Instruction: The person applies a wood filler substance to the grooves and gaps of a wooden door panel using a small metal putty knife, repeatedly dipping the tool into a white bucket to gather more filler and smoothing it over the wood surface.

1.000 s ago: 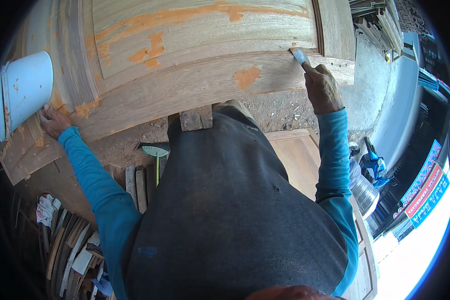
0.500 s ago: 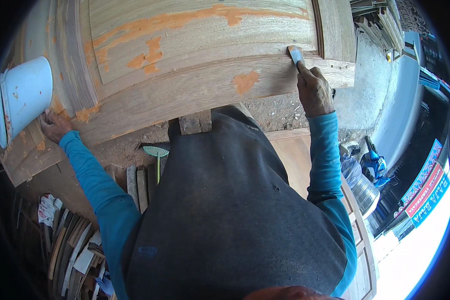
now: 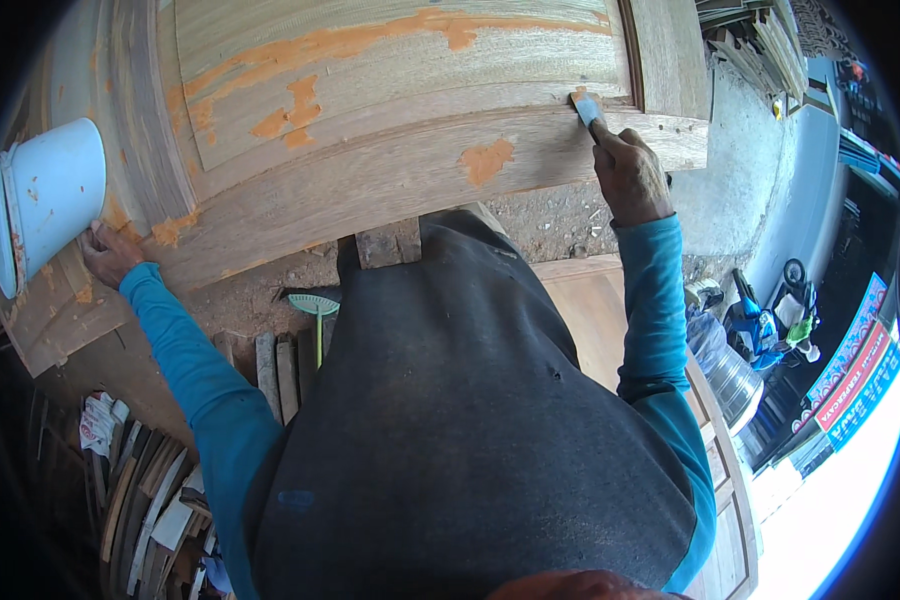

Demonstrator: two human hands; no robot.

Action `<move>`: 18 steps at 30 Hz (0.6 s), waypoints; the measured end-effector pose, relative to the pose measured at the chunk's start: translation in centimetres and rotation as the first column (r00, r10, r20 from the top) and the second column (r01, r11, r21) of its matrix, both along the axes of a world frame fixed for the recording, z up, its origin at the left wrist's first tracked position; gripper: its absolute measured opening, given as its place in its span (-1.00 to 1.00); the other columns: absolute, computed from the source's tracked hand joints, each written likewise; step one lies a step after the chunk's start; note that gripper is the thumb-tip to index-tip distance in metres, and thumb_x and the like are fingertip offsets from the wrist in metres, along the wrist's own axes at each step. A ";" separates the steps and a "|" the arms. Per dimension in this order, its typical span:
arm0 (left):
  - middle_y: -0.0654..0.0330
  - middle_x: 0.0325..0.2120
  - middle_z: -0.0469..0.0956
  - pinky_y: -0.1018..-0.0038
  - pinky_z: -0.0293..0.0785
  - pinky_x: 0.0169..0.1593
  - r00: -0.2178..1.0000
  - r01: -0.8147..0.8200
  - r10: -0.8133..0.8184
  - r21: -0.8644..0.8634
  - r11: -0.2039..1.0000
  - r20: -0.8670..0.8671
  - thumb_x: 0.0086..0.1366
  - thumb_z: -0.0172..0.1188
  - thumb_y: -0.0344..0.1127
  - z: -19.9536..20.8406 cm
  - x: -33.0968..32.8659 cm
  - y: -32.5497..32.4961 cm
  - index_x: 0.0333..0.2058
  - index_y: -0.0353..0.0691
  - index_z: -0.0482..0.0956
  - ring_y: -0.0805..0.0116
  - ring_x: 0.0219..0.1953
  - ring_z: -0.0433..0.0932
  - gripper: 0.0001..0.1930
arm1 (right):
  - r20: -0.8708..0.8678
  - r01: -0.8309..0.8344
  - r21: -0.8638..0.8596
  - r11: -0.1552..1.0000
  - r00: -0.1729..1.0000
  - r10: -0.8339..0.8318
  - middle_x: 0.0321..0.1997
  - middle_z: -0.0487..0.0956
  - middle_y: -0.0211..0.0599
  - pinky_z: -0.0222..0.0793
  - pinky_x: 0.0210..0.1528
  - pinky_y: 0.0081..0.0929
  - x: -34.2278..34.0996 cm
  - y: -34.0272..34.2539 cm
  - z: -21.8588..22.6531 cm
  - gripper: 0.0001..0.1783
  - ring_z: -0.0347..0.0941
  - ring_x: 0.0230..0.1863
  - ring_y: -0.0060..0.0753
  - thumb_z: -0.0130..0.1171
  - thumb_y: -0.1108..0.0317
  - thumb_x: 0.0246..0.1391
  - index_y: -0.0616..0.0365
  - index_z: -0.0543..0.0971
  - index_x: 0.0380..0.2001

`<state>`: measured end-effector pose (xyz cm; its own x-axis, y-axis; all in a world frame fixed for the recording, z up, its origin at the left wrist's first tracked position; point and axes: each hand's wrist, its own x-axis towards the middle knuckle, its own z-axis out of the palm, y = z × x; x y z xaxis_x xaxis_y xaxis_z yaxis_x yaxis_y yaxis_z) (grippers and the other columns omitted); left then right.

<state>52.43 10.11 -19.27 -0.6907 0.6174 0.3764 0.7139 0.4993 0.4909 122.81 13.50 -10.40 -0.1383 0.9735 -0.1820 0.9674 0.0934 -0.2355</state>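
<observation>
My right hand (image 3: pixel 634 178) grips a putty knife (image 3: pixel 588 108). The knife's blade lies on the wooden door (image 3: pixel 370 190), close to the inner corner of the frame near the right end. Orange filler is smeared on the door in streaks and patches, one patch (image 3: pixel 486 161) being left of the knife. On the left, my left hand (image 3: pixel 113 254) rests at the door's near edge with its fingers partly spread, beside a white bucket (image 3: pixel 65 180) lying on its side. The fingertips are partly lost against the wood and the bucket.
A block of wood (image 3: pixel 390 244) juts out under the door against my dark apron. Wood offcuts (image 3: pixel 150 500) are stacked at lower left, near a green plastic strainer-like tool (image 3: pixel 313 304). Another panelled door (image 3: pixel 595 310) lies at my right. Beyond it stands a blue motorbike (image 3: pixel 755 330).
The putty knife and my right hand have shifted very slightly, the blade staying near the frame corner. My left hand keeps its place. More of the motorbike shows at the right.
</observation>
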 end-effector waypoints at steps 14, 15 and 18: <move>-0.18 0.01 0.64 0.23 0.57 0.16 0.999 -0.032 0.032 0.041 0.999 0.004 0.47 0.13 -0.01 -1.2 -1.4 -0.3 0.12 -0.51 0.55 0.04 0.07 0.65 -0.43 | -0.162 -0.005 -0.077 0.997 0.987 -0.008 -0.30 0.58 0.00 0.49 -0.15 -0.16 0.6 1.5 3.7 -0.62 0.60 -0.25 0.04 0.21 0.44 0.21 0.14 0.66 0.10; -0.18 0.01 0.64 0.23 0.58 0.16 0.999 -0.033 0.033 0.042 0.999 -0.011 0.46 0.13 -0.01 -1.4 -1.6 -0.4 0.12 -0.51 0.56 0.04 0.07 0.65 -0.42 | -0.216 0.009 -0.014 1.000 0.976 -0.012 -0.25 0.62 -0.04 0.51 -0.11 -0.25 0.9 2.0 3.9 -0.52 0.63 -0.22 -0.09 0.23 0.46 0.19 0.14 0.59 0.20; -0.18 0.00 0.65 0.24 0.57 0.16 0.999 -0.009 0.011 0.029 1.000 -0.043 0.46 0.14 0.00 -1.5 -1.9 -0.3 0.10 -0.51 0.57 0.04 0.06 0.66 -0.43 | -0.150 0.114 -0.088 0.989 0.980 -0.127 -0.30 0.63 -0.16 0.49 -0.14 -0.30 2.1 3.7 5.4 -0.39 0.59 -0.28 -0.31 0.30 0.38 0.17 0.16 0.48 0.31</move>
